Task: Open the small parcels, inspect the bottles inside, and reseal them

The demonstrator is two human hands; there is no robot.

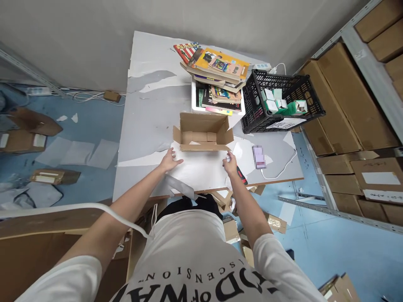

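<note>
An open cardboard box (203, 137) stands on the table in front of me, its flaps folded outward. My left hand (170, 160) is just short of the box's front left corner, fingers and thumb spread, with nothing in it. Near the front right corner is my right hand (230, 162), its fingers curled together; whatever they may hold is too small to make out. A red and black tool (242, 175) lies beside my right wrist, partly hidden by the forearm. Below my left hand, a loose grey-white strip (181, 186) hangs over the table's front edge.
Behind the box, a white bin (218, 110) carries stacked books and magazines (217, 67). To its right stands a black plastic crate (283, 100) with small green and white boxes. A phone (259, 157) on a white cable lies at right. Cartons (376, 178) fill the right shelving.
</note>
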